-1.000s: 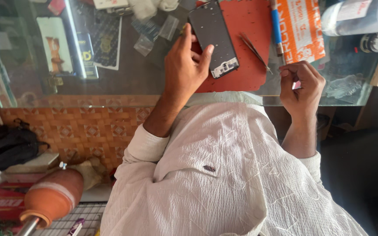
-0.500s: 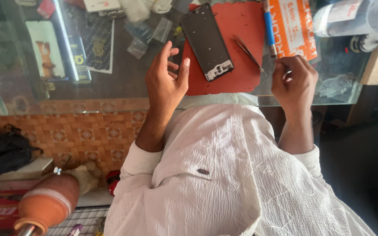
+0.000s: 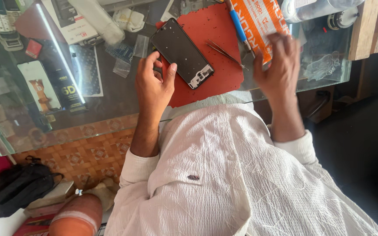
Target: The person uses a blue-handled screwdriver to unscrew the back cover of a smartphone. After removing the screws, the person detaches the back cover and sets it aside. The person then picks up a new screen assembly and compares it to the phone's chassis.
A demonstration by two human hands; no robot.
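A black phone frame (image 3: 182,52) lies slanted on a red mat (image 3: 224,74) on the glass counter (image 3: 110,109). My left hand (image 3: 152,87) rests at the mat's left edge with its fingers loosely curled. Its thumb tip touches the phone's lower side, and the hand holds nothing. My right hand (image 3: 278,65) is blurred, raised over the counter's front edge beside an orange package (image 3: 259,19). Its fingers are apart and nothing shows in them. Thin metal tweezers (image 3: 224,51) lie on the mat between my hands.
A blue-handled screwdriver (image 3: 238,25) lies by the orange package. A clear bottle (image 3: 316,8) and a wooden block (image 3: 364,26) sit at the far right. Small plastic bags (image 3: 123,65) and boxes lie on the left. On the floor are a black bag (image 3: 18,188) and a clay pot (image 3: 77,216).
The phone went from my left hand's grip to lying on the mat, and that hand drew back. My right hand opened from a fist and swung up towards the orange package.
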